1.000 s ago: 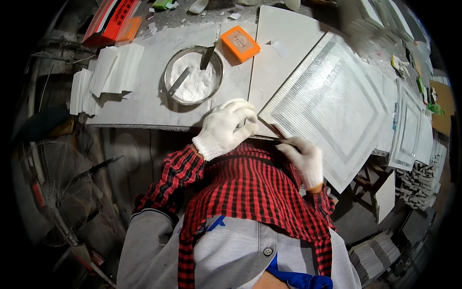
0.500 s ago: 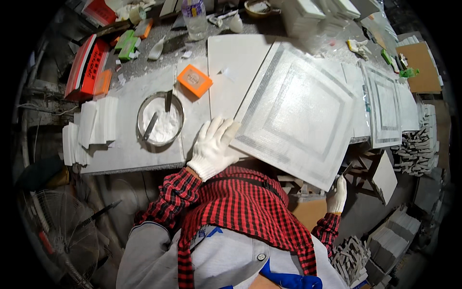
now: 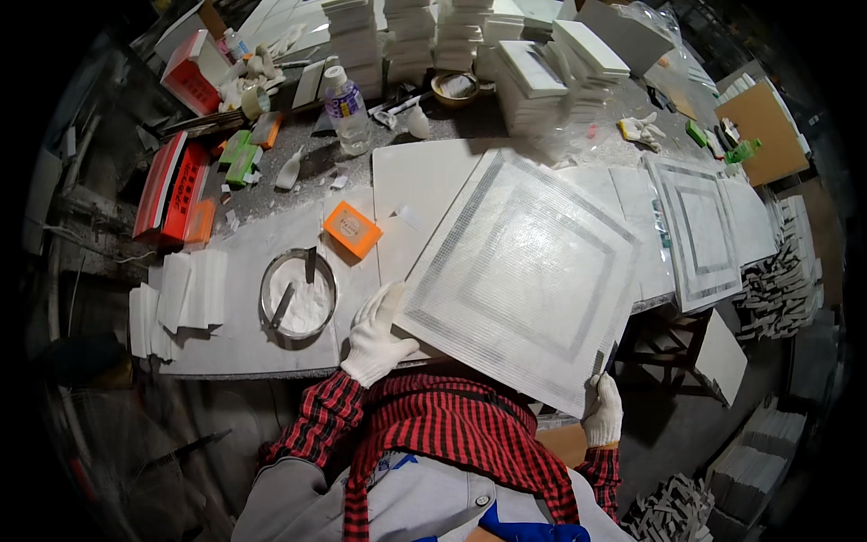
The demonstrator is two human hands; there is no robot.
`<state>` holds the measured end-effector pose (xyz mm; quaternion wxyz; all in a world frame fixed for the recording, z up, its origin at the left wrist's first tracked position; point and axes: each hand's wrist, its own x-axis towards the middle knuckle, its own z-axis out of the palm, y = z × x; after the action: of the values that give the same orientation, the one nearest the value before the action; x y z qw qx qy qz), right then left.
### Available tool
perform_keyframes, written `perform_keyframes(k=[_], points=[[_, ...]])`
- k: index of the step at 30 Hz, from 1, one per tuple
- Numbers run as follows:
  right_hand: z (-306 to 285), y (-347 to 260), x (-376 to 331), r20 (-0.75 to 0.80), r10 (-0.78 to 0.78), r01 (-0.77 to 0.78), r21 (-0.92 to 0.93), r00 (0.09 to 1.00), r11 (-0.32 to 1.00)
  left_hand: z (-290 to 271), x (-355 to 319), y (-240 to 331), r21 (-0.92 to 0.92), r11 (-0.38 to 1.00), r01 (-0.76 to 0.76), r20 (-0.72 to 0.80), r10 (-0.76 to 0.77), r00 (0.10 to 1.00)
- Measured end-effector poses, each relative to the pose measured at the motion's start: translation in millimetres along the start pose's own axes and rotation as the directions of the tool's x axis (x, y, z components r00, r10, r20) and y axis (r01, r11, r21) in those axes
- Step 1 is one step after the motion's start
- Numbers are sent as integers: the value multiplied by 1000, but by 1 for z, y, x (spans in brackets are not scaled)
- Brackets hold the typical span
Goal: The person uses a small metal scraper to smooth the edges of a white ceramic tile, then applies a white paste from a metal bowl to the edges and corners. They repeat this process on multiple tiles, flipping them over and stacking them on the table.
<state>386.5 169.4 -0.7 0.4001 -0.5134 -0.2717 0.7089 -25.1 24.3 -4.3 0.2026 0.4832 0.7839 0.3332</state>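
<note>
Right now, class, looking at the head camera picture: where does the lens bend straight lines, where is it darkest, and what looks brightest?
In the head view, the bench edge bows near the rim; the corners go black, a fisheye vignette; the mosaic panel, held by the left hand and right hand, is brightest, nearly washed out; the tile stacks stay fairly sharp.

Orange box [image 3: 353, 229], red carton [image 3: 172, 188]

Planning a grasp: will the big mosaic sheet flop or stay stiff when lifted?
Probably fairly stiff: the mosaic sheet looks flat held only by the left hand and right hand. Likely heavy, given two-handed edge grips. Tiles may chip if dropped.
</note>
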Motion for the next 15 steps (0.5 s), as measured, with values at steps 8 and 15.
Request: perform_keyframes(k=[8,15], points=[[24,-46,-22,32,62,-61,-33,998,998,25,9,-31,-546,828,-126,-205,14,979],[53,-86,-38,-68,-24,8,-223,997,975,3,29,-8,-211,942,-259,-434,147,889]])
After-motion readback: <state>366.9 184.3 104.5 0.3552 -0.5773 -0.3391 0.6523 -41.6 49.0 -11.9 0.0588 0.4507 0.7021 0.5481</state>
